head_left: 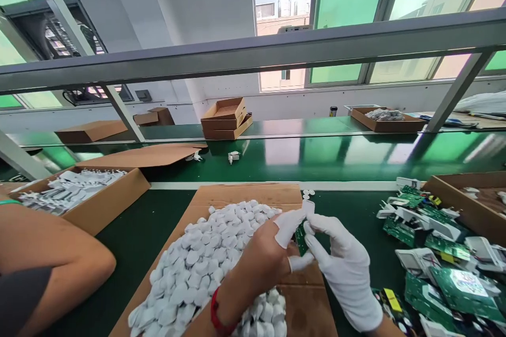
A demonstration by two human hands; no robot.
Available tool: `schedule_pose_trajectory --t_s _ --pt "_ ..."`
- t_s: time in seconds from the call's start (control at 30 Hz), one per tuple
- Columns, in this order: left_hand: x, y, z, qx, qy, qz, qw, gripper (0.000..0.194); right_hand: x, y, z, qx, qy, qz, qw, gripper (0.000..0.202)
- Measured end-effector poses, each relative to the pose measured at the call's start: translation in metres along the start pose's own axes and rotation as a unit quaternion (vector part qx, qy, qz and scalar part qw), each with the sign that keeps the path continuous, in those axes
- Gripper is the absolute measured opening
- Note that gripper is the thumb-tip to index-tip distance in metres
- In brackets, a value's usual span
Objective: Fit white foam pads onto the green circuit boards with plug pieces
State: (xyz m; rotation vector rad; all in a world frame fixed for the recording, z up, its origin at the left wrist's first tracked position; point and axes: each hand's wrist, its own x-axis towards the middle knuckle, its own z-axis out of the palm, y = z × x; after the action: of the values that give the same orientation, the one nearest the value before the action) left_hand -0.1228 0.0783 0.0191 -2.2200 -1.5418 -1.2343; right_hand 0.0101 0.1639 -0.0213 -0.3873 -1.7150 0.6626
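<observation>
My left hand [272, 245], with white coverings on its fingers and a red band at the wrist, is closed round a small green circuit board [301, 238] with a white plastic part [308, 206] at its top. From the right, my right hand [342, 268] in a white glove pinches the edge of the same board. Both hands are over the right part of a cardboard sheet [304, 300]. Beside and beneath my left forearm lies a heap of small white rounded pieces [205, 253]. A few white discs [307, 194] lie just beyond my fingers.
Green boards with white housings [446, 253] are piled at right, beside a cardboard box [454, 200]. An open box of white parts [90, 189] stands at left, near another person's arm [59, 258]. Small boxes [225, 118] and a white adapter [233, 156] sit beyond; a metal rail [253, 55] crosses above.
</observation>
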Motion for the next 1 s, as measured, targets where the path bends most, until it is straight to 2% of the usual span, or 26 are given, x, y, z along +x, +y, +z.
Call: schedule_pose_trajectory --t_s 0.17,0.27,0.37,0.47,0.5,0.53,0.6,0.7,0.8,1.0 --pt "-0.002 0.009 -0.006 0.034 0.05 0.031 0.998 0.043 0.001 -0.01 -0.009 -0.027 -0.036 -0.057 0.997 0.032" --pt "-0.003 0.014 -0.009 0.045 0.07 0.033 0.996 0.039 0.001 -0.015 -0.015 -0.023 -0.061 -0.085 0.994 0.029" --pt "-0.001 0.017 -0.011 0.062 0.08 0.047 0.994 0.034 0.0 -0.017 -0.015 0.001 -0.053 -0.041 0.998 0.02" --pt "0.0 0.016 -0.011 0.08 0.069 0.081 0.991 0.027 -0.002 -0.014 -0.009 0.017 -0.006 0.032 0.999 0.003" --pt "0.0 0.015 -0.011 0.087 0.071 0.087 0.99 0.027 -0.002 -0.013 -0.006 0.02 0.013 0.06 0.998 0.006" --pt "-0.001 0.014 -0.01 0.094 0.078 0.092 0.988 0.027 -0.002 -0.013 -0.003 0.027 0.027 0.092 0.995 0.014" --pt "-0.002 0.013 -0.009 0.1 0.097 0.103 0.985 0.029 -0.001 -0.013 0.0 0.059 0.015 0.165 0.984 0.039" --pt "-0.003 0.012 -0.01 0.086 0.11 0.13 0.982 0.032 0.001 -0.016 -0.002 0.13 -0.088 0.238 0.959 0.068" --pt "-0.004 0.015 -0.012 0.073 0.106 0.133 0.983 0.033 -0.001 -0.017 -0.008 0.176 -0.15 0.256 0.938 0.066" --pt "-0.005 0.018 -0.008 0.066 0.065 0.106 0.99 0.039 -0.007 -0.008 -0.009 0.201 -0.136 0.231 0.942 0.051"
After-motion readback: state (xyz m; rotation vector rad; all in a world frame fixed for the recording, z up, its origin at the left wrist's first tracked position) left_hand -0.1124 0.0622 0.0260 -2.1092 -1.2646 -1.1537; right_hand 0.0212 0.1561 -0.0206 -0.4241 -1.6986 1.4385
